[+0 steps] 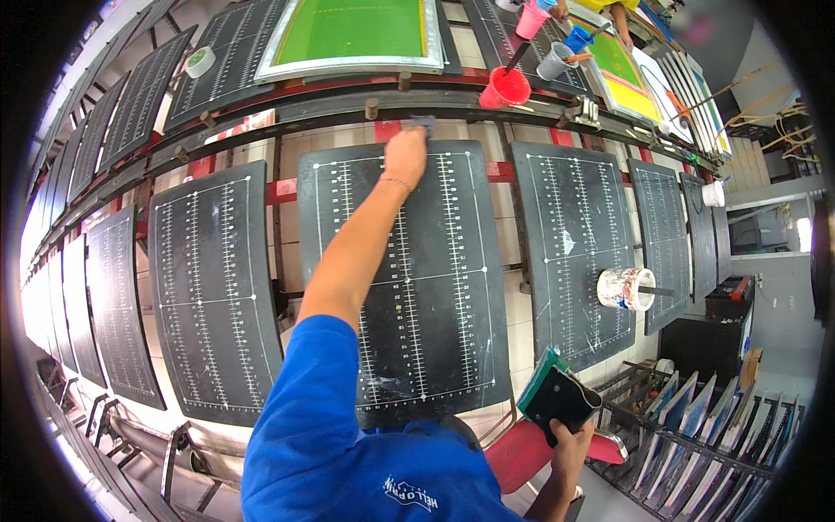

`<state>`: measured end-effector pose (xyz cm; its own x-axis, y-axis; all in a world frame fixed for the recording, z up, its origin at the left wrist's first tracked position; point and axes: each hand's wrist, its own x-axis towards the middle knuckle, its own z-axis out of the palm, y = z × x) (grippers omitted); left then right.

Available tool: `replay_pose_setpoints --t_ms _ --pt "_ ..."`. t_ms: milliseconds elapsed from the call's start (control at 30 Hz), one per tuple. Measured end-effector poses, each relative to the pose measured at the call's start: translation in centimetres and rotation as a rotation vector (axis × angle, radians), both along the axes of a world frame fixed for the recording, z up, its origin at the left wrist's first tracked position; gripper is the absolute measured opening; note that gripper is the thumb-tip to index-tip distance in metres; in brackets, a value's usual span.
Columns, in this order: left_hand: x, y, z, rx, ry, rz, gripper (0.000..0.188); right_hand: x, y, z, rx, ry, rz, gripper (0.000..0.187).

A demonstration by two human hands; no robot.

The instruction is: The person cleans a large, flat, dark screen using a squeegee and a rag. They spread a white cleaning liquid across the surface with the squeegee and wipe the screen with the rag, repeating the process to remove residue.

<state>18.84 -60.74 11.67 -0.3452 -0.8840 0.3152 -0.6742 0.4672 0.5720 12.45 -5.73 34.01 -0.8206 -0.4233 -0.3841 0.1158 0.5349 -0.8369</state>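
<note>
My left hand [405,158] is stretched out to the far edge of the dark board [435,331] in front of me. Its fingers are closed, and a small greyish piece [423,123] shows at their tips, too blurred to name. White ruled lines and scales mark the board. Low on the right, my right hand [570,448] grips a flat black-and-green pouch-like item [557,396] by its lower edge. That item is held off the boards, beside the near right corner of the middle one. A blue sleeve covers my left upper arm.
More ruled boards flank this one, including a right-hand board [578,235] carrying a paint-smeared white tub [622,289]. Beyond the metal rail [304,113] are a green screen frame [348,65], a red cup [504,88] and another person's hand [624,33]. A rack [696,435] holds frames at lower right.
</note>
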Motion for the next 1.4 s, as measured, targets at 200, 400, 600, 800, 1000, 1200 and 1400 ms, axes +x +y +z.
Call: replay_pose_setpoints --t_ms 200,400,600,800,1000,1200,1400 --pt "-11.2 2.7 1.4 0.071 -0.015 -0.209 0.016 1.0 2.2 1.0 0.0 0.005 -0.042 0.045" --pt "-13.8 7.1 1.3 0.02 -0.358 -0.48 0.018 1.1 6.2 1.6 -0.023 0.046 -0.147 0.045" --pt "-11.3 16.9 2.7 0.025 -0.464 -0.711 0.014 -0.9 9.1 1.2 -0.058 0.044 -0.127 0.044" --pt "-5.8 36.6 4.3 0.149 -0.449 -0.814 0.012 -5.8 10.8 0.2 -0.132 0.006 0.029 0.039" --pt "-1.5 54.8 3.8 0.338 -0.21 -0.681 0.015 -14.3 13.1 -2.6 -0.205 0.094 0.252 0.033" --pt "1.6 59.6 6.4 0.467 0.021 -0.365 0.017 -23.5 14.0 -6.2 0.031 0.314 0.384 0.033" --pt "6.3 62.8 5.9 0.885 0.476 0.206 0.017 -23.0 10.5 -6.9 -0.008 0.648 0.696 0.036"
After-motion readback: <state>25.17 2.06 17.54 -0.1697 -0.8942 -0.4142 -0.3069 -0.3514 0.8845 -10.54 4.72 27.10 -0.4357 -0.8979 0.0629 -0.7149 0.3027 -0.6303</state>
